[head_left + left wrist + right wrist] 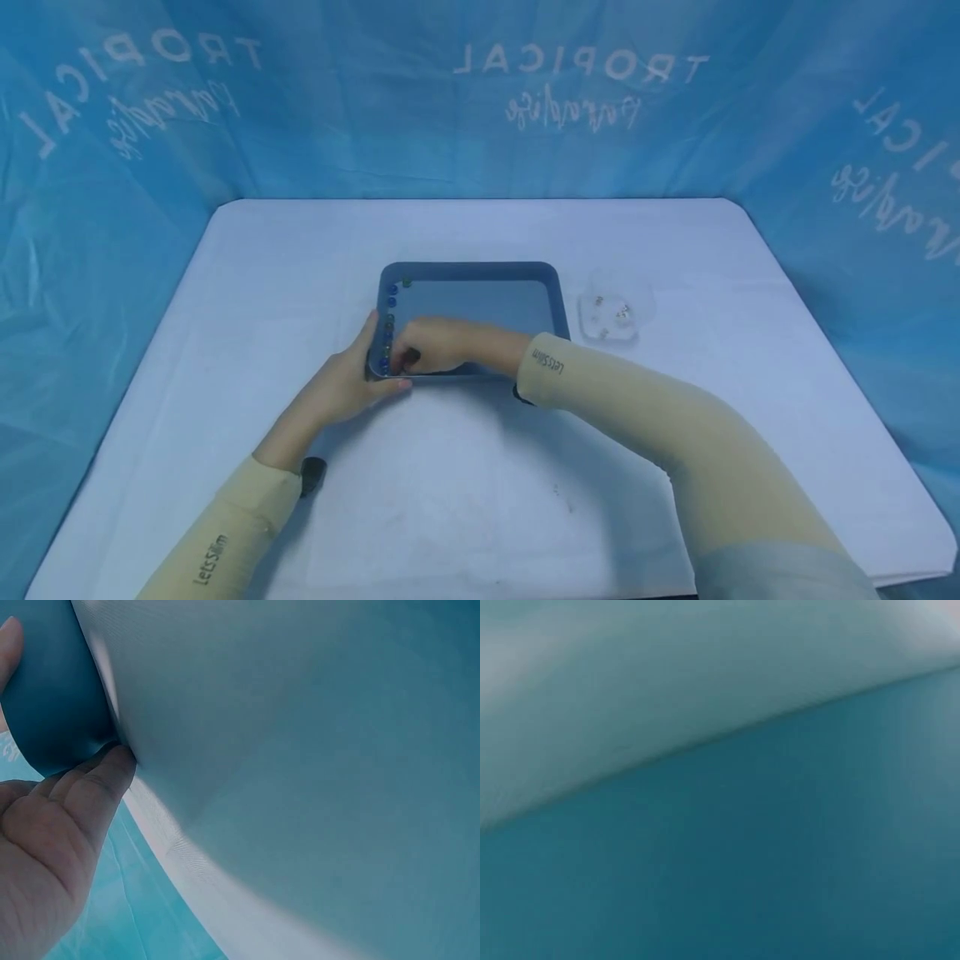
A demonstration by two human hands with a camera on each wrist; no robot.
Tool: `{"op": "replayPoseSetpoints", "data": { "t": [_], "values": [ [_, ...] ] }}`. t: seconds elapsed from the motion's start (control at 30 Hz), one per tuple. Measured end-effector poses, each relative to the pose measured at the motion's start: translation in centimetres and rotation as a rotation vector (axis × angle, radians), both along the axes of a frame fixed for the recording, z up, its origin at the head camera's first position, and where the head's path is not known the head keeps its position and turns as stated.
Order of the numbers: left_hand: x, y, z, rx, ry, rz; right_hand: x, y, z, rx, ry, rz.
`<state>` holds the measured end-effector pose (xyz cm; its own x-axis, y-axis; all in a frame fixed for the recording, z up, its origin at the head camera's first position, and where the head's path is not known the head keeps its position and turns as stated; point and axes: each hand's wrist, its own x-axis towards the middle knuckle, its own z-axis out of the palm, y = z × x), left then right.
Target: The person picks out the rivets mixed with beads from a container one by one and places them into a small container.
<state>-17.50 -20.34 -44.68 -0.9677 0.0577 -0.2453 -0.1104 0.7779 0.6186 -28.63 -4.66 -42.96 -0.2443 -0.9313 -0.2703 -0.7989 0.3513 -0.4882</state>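
A blue-grey rectangular tray (472, 271) lies on the white table. Small round blue and green marbles (392, 302) line its left wall, and a green marble (407, 283) sits by the far left corner. My left hand (341, 387) grips the near left corner from outside, thumb apart from the fingers; the left wrist view shows that hand (56, 832) against the tray's outer wall (56, 682). Inside the tray, my right hand (435, 343) bends down beside the near end of the marble row. Its fingertips are hidden, and whether they hold anything does not show.
Right of the tray stands a clear plastic container (607, 321) with a few small bits in it. The white-covered table (450, 500) is bordered by blue printed curtains (480, 150). The right wrist view holds only a blurred blue surface (780, 840) and a pale one.
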Motion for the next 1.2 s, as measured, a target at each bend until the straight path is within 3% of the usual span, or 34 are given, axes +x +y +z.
{"op": "replayPoseSetpoints", "data": {
  "t": [0.1, 0.37, 0.8, 1.2],
  "values": [
    [-0.1, 0.0, 0.1, -0.001, -0.002, -0.006, -0.1, 0.0, 0.3, -0.002, 0.047, 0.039],
    [-0.1, 0.3, 0.3, 0.001, -0.029, -0.005, 0.3, 0.0, 1.0, 0.022, 0.31, 0.232],
    [0.4, 0.5, -0.1, 0.009, -0.035, -0.002, 1.0, -0.3, 0.3, 0.069, 0.424, 0.292],
    [0.3, 0.4, 0.4, -0.004, -0.028, 0.004, 0.9, -0.6, 0.7, 0.114, 0.589, 0.383]
  ]
}}
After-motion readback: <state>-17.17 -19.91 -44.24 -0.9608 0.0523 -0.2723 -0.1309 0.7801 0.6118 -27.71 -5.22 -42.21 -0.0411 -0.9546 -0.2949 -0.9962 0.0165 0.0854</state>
